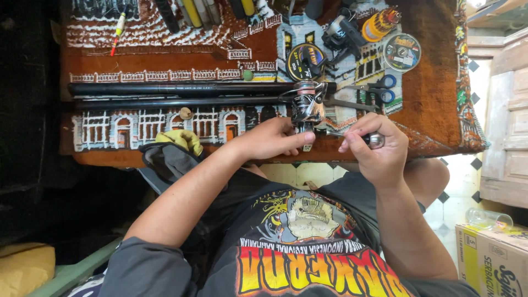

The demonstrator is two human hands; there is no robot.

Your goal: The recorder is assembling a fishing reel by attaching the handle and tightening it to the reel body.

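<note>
A black spinning fishing reel [306, 107] sits mounted on a black rod [176, 88] that lies across a brown patterned rug [429, 93]. My left hand [272, 138] grips the reel's body from below. My right hand [375, 146] pinches the silver knob of the reel's handle [375, 141] just to the right. A second dark rod section [165, 102] lies parallel under the first.
Scissors with blue handles [385, 88], two line spools [305, 60] [401, 52], an orange spool [379, 23] and another black reel [341, 34] lie beyond the reel. A yellow-grey cloth [176, 146] hangs at the rug's near edge. A cardboard box [492, 258] stands at bottom right.
</note>
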